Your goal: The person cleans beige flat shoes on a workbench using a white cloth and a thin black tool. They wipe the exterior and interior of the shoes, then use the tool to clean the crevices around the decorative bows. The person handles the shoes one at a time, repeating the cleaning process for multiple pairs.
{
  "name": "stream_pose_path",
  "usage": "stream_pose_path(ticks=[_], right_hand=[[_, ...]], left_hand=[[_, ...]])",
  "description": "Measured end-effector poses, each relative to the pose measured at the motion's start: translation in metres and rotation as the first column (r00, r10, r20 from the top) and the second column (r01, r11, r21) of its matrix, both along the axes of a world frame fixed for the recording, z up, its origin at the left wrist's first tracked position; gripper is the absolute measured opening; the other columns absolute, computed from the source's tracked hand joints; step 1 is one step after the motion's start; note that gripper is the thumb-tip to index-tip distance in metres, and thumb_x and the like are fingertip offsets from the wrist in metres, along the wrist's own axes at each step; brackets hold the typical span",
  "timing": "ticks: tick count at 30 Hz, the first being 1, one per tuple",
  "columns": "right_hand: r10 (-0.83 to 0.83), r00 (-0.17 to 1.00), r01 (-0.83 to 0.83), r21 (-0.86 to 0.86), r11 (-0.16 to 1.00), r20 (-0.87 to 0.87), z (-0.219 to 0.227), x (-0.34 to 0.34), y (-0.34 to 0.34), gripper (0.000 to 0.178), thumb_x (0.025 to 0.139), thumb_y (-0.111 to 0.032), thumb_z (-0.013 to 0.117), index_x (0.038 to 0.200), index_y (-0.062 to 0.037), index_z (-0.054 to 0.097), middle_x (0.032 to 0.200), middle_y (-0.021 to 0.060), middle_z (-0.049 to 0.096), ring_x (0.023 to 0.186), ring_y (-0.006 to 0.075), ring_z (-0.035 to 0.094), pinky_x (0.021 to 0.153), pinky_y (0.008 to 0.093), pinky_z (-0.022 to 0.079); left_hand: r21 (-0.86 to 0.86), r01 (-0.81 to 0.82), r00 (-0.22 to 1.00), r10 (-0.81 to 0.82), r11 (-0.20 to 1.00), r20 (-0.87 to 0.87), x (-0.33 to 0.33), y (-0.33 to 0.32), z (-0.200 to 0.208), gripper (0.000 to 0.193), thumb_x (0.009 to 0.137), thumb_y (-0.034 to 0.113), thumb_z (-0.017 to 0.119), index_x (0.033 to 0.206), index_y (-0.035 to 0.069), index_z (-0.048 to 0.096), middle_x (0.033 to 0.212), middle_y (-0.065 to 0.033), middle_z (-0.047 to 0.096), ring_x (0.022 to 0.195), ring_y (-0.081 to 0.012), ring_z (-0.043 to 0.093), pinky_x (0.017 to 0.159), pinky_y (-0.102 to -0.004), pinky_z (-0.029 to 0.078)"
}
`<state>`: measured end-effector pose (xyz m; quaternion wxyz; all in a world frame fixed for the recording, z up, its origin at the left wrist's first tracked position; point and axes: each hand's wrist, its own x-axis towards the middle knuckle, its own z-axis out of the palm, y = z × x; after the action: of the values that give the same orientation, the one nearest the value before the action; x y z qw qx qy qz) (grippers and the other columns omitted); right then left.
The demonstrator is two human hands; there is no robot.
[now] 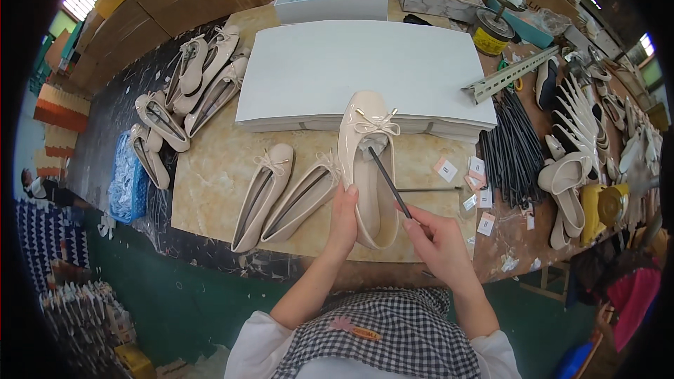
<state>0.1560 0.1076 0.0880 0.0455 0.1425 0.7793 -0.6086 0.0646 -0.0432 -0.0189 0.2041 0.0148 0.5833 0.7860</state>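
Note:
My left hand [342,221] grips a glossy beige ballet flat [366,193] by its side, toe pointing away from me. A small bow with gold-tipped ends sits on its vamp. In my right hand [441,242] is a thin dark rod [388,179], slanting into the shoe. Its far end meets crumpled pale paper [375,144] in the toe. Left of my left hand, two matching flats [261,200] lie on the table, each with a dark rod along its inside. Another dark rod [432,189] lies on the tabletop behind my right hand.
A wide stack of white sheets [365,63] stands behind the shoe. More beige flats [200,81] and a blue basket [126,179] of plastic packets are at left. To the right are small paper tags [445,168], a bundle of dark rods [510,151], a metal bar [512,75] and a can [491,31].

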Motion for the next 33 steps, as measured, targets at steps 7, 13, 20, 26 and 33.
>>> stream_pose_path(ticks=[7,13,20,26,33], right_hand=[[-0.092,0.954,0.173,0.276,0.945,-0.285,-0.007,-0.015,-0.019,0.028,0.092,-0.009,0.056,0.117,-0.0006,0.063,0.055,0.0061,0.048,0.045,0.0148,0.045,0.044,0.0294,0.035],[-0.020,0.880,0.311,0.544,0.779,-0.474,-0.049,-0.022,-0.045,0.027,0.090,-0.009,0.058,0.116,-0.0006,0.064,0.057,0.0116,0.056,0.045,0.0201,0.053,0.046,0.0312,0.041],[-0.197,0.978,0.201,0.071,0.977,-0.070,-0.039,0.013,0.006,0.031,0.085,-0.024,0.066,0.110,-0.0062,0.063,0.076,0.0116,0.063,0.065,0.0282,0.062,0.058,0.0358,0.050],[0.036,0.999,-0.023,0.773,0.634,0.001,-0.101,0.049,0.006,0.022,0.080,-0.025,0.070,0.089,-0.0070,0.060,0.091,0.0102,0.061,0.084,0.0296,0.061,0.069,0.0393,0.050],[-0.317,0.933,0.310,0.832,0.460,-0.172,-0.071,0.066,0.132,0.013,0.088,-0.013,0.062,0.090,-0.0011,0.057,0.080,0.0141,0.057,0.073,0.0275,0.057,0.069,0.0366,0.047]], left_hand=[[-0.035,-0.044,0.988,0.039,0.998,-0.152,0.017,0.005,0.006,0.057,0.098,0.037,0.037,0.139,-0.003,0.035,0.126,-0.0167,0.053,0.112,-0.0225,0.053,0.098,-0.0333,0.040],[-0.009,-0.082,0.988,0.080,0.997,-0.131,0.040,0.015,-0.013,0.060,0.098,0.042,0.033,0.137,-0.004,0.036,0.121,-0.0166,0.056,0.108,-0.0219,0.056,0.094,-0.0345,0.044],[-0.534,0.137,0.937,-0.285,0.834,-0.204,0.025,-0.032,-0.003,0.051,0.080,0.020,0.067,0.126,0.006,0.050,0.116,-0.0221,0.056,0.110,-0.0300,0.055,0.090,-0.0372,0.047],[-0.918,-0.359,0.732,-0.560,0.166,-0.388,-0.016,-0.088,0.039,0.059,0.065,0.024,0.079,0.120,0.017,0.058,0.120,-0.0206,0.050,0.117,-0.0414,0.040,0.100,-0.0520,0.034],[-0.879,-0.288,0.731,-0.505,0.380,-0.458,-0.038,-0.136,0.034,0.031,0.065,0.023,0.074,0.092,0.013,0.063,0.118,-0.0167,0.053,0.112,-0.0360,0.047,0.097,-0.0466,0.037]])
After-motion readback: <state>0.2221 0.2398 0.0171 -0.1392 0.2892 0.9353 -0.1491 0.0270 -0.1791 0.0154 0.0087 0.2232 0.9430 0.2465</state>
